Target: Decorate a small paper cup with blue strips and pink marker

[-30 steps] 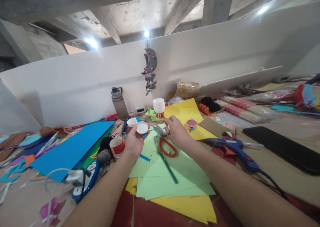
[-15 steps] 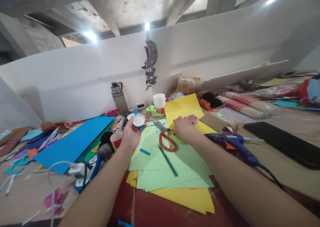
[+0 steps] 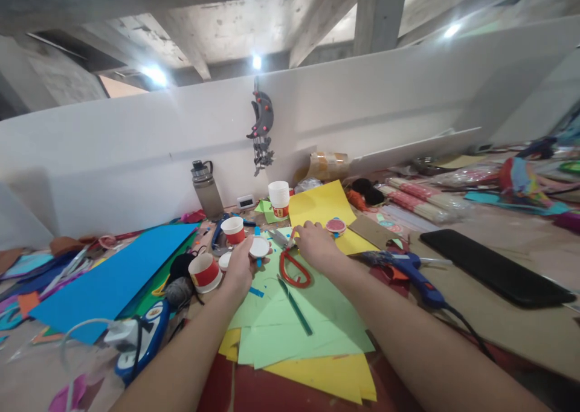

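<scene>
My left hand [image 3: 240, 266] pinches a small white disc [image 3: 260, 247] by its edge, with blue strips sticking out at its top and bottom. My right hand [image 3: 315, 246] has its fingers curled at the upper handle of the red-handled scissors [image 3: 295, 270], whose blades lie on light green paper [image 3: 326, 306]. A dark green pencil-like tool [image 3: 296, 309] rests below the scissors. Beside my left hand are a red-and-white paper cup [image 3: 205, 272] on its side and an upright one [image 3: 232, 229]. A pinkish-red disc [image 3: 336, 226] lies on the yellow sheet [image 3: 319, 205] beyond my right hand.
A blue glue gun [image 3: 414, 273] with its cord and a black slab [image 3: 489, 267] lie right. Stacked paper cups [image 3: 279, 197] and a bottle [image 3: 207, 191] stand at the back. Left are a blue sheet [image 3: 122, 267] and a power strip [image 3: 142, 345].
My left hand has lowered the disc, uncovering the upright cup behind it. My right hand has moved a little left, closer over the scissors' handle. The whole view has shifted slightly.
</scene>
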`<action>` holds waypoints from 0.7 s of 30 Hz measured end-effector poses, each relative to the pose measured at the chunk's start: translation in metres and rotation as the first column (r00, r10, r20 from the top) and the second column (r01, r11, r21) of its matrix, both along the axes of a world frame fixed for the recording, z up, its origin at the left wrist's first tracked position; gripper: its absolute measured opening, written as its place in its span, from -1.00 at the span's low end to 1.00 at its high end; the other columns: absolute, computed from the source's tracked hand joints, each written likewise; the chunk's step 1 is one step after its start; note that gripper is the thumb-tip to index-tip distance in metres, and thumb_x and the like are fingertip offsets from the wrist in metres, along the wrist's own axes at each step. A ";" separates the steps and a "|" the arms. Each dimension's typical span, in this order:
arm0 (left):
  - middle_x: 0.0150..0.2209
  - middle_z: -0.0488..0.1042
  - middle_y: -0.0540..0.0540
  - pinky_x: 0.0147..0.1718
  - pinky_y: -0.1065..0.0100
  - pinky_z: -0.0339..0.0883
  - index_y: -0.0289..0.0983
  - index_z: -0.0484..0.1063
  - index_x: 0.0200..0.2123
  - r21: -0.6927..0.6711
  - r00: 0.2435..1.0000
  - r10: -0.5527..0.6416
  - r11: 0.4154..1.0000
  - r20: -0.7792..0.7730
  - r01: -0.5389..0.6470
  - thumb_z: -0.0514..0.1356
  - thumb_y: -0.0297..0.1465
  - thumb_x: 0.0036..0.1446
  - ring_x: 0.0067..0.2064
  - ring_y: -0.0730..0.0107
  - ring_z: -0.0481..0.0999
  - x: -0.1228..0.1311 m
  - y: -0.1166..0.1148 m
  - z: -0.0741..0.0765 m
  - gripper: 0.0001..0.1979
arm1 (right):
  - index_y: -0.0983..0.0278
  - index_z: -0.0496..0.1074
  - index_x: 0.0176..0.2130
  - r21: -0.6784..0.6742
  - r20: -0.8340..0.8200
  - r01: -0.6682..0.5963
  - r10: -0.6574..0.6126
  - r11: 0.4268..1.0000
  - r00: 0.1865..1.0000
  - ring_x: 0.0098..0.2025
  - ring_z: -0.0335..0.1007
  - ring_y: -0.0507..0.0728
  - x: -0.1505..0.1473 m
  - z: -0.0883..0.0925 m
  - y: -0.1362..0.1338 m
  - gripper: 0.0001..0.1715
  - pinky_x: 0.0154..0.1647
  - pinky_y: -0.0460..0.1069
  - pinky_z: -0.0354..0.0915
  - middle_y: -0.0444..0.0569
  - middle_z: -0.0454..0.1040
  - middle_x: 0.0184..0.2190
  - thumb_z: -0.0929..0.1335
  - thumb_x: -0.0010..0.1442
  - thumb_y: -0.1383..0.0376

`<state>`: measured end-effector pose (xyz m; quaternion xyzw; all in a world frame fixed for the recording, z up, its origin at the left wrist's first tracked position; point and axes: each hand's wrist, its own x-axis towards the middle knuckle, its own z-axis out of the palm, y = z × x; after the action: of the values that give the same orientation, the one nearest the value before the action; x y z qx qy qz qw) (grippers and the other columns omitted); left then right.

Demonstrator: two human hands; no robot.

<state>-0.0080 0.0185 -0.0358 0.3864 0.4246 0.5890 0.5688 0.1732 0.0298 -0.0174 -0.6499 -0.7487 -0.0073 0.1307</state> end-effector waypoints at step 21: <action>-0.36 0.55 -0.21 -0.56 0.45 0.38 -0.36 0.43 -0.29 -0.006 0.999 0.015 1.000 -0.029 -0.016 0.27 -0.17 -0.07 -0.37 0.28 0.56 -0.001 0.006 -0.012 -0.62 | 0.38 0.46 -0.05 -0.041 -0.268 0.211 -0.214 0.977 0.939 -0.08 0.40 0.17 0.113 0.066 0.072 -0.63 -0.18 -0.09 0.23 0.15 0.49 -0.09 0.24 0.20 0.30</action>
<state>-0.0095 0.0241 -0.0482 0.3896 0.4376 0.5864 0.5593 0.2862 0.1016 0.0490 -0.7224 -0.6493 0.0719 0.2266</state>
